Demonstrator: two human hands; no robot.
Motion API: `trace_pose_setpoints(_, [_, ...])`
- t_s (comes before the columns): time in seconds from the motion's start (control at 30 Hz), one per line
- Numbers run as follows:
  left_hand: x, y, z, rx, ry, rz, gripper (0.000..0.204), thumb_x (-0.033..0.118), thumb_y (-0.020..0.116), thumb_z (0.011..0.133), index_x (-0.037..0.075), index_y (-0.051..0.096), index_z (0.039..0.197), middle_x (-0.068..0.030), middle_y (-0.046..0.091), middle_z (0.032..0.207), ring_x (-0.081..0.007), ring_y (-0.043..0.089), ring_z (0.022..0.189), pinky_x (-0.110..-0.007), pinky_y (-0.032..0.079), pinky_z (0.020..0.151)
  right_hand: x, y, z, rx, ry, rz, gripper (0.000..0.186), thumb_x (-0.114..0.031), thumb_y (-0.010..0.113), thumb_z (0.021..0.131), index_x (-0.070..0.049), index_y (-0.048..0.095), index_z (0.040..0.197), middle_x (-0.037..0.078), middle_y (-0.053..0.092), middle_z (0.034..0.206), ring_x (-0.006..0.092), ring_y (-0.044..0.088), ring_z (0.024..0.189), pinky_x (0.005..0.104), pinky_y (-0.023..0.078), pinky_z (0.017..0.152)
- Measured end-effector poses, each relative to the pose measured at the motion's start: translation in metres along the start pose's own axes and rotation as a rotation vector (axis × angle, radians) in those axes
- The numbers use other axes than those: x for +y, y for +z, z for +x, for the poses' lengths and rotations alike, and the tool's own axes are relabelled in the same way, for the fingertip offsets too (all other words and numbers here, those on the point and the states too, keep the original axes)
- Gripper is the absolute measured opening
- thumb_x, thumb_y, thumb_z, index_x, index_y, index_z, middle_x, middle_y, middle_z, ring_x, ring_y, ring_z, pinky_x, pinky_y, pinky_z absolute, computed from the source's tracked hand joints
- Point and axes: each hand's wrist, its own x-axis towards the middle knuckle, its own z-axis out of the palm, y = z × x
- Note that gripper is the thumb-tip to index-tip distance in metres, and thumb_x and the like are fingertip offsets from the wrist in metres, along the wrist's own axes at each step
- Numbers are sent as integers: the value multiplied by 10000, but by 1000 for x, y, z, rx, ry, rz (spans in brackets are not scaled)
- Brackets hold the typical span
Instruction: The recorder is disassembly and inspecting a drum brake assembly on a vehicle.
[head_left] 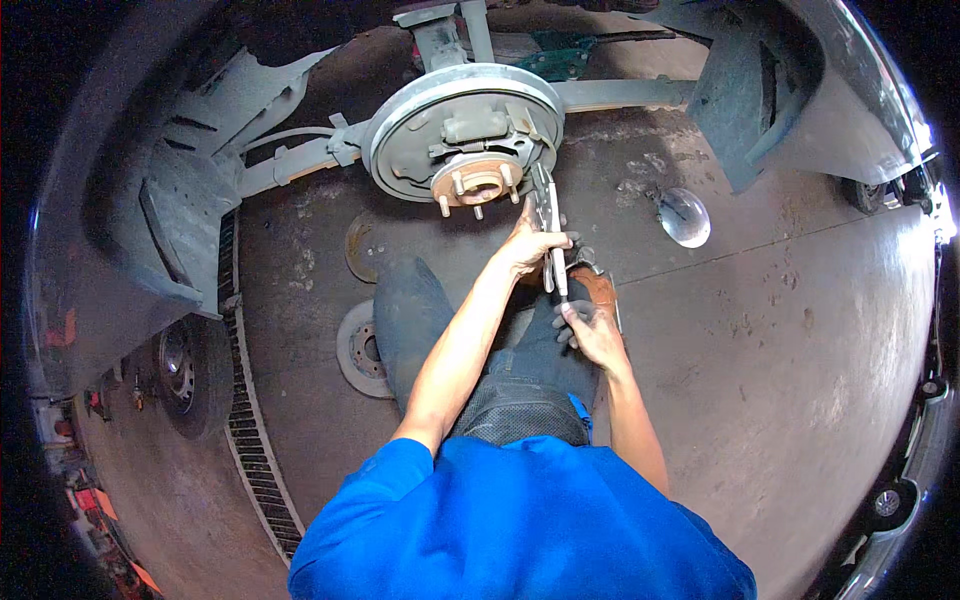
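Note:
My left hand [530,246] is closed around the middle of what look like long silver locking pliers [555,225]. Their jaw end points up at the right edge of the brake backing plate [403,150], beside the rusty wheel hub [452,180] with several bare studs. I cannot make out whether the jaws grip anything there. At the lower end of the pliers, the fingers of my right hand [590,332] pinch the thin tip of the handle. Brake parts [475,125] show on the plate above the hub.
A brake drum [357,350] lies on the floor by my left knee, with another round part [358,248] beyond it. Farther left are a drain grate [262,455] and a wheel [180,368]. A shiny round patch [685,218] shows on the floor at right. Fender panels [740,110] flank the hub.

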Motion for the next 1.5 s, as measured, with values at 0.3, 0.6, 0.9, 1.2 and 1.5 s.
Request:
trace_pose_setpoints(0.3, [-6, -5, 4, -18, 10, -20, 856, -172, 622, 650, 239, 269, 1313, -78, 460, 1046, -337, 644, 901, -424, 577, 667, 5, 6, 8, 140, -82, -216, 414, -350, 673, 833, 17, 585, 1004, 121, 661, 872, 199, 639, 753, 317, 497, 657])
trace_pose_setpoints(0.6, [-6, -1, 2, -9, -25, -53, 887, -189, 602, 662, 252, 234, 1339, -101, 444, 1089, -380, 620, 962, -484, 572, 728, -21, 42, 47, 380, -151, -393, 340, -300, 684, 766, -11, 615, 931, 246, 642, 851, 402, 633, 822, 459, 501, 709])
trace_pose_setpoints(0.9, [127, 46, -83, -3, -68, 1093, 717, 172, 772, 723, -77, 431, 1302, -118, 653, 999, -163, 635, 860, -307, 498, 828, -22, 34, 30, 383, -259, -16, 401, -249, 557, 901, -40, 497, 1238, 172, 661, 921, 325, 662, 826, 409, 503, 742])
trace_pose_setpoints(1.2, [300, 93, 69, -219, 234, 1639, 216, 216, 646, 878, 36, 680, 992, -8, 654, 834, -78, 552, 787, -240, 447, 739, -16, 19, 35, 349, -413, 73, 402, -169, 465, 953, -113, 450, 1351, 238, 566, 1133, 390, 567, 1012, 405, 456, 892])
trace_pose_setpoints(1.5, [246, 52, 179, -284, -655, 1696, 351, 243, 501, 929, 44, 543, 1216, -120, 566, 1221, -212, 523, 1083, -339, 386, 976, -10, 28, 52, 560, -550, 68, 375, -110, 564, 883, -126, 555, 1257, 171, 578, 1211, 343, 603, 977, 385, 508, 869])
